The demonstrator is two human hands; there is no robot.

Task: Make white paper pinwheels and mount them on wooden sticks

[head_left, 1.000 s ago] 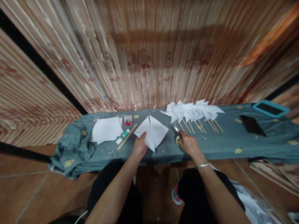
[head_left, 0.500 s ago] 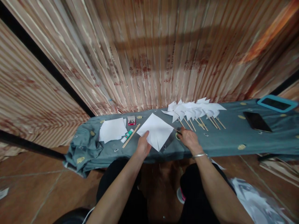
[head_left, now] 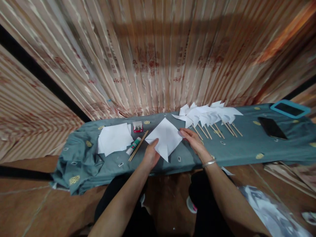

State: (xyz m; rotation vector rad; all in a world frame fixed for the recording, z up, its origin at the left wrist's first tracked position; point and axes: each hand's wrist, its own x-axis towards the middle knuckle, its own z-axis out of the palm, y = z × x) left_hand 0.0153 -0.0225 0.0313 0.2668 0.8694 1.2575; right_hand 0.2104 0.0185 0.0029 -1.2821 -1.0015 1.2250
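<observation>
A white square of paper (head_left: 168, 136) is turned corner-up like a diamond, with slits at its corners. My left hand (head_left: 151, 153) grips its lower left edge, thumb on top and fingers underneath. At the right corner my right hand (head_left: 194, 140), with a silver bangle on the wrist, pinches the paper between thumb and fingers. No scissors show in the picture now. Left of the paper lie two wooden sticks (head_left: 138, 145), a glue stick (head_left: 133, 146) and a small red box (head_left: 138, 127) of tiny metal pieces.
A stack of white paper (head_left: 115, 138) lies at the left of the cloth-covered table (head_left: 242, 144). Several paper pinwheels (head_left: 204, 113) on sticks lie at the back right. Farther right are a dark phone (head_left: 272, 128) and a blue-framed tablet (head_left: 290, 108). A curtain (head_left: 158, 59) hangs behind.
Half a second ago my right hand held a dark tool, apparently scissors, at the paper's right corner. Now its fingers pinch that corner. My left hand keeps its grip; the view has shifted slightly.
</observation>
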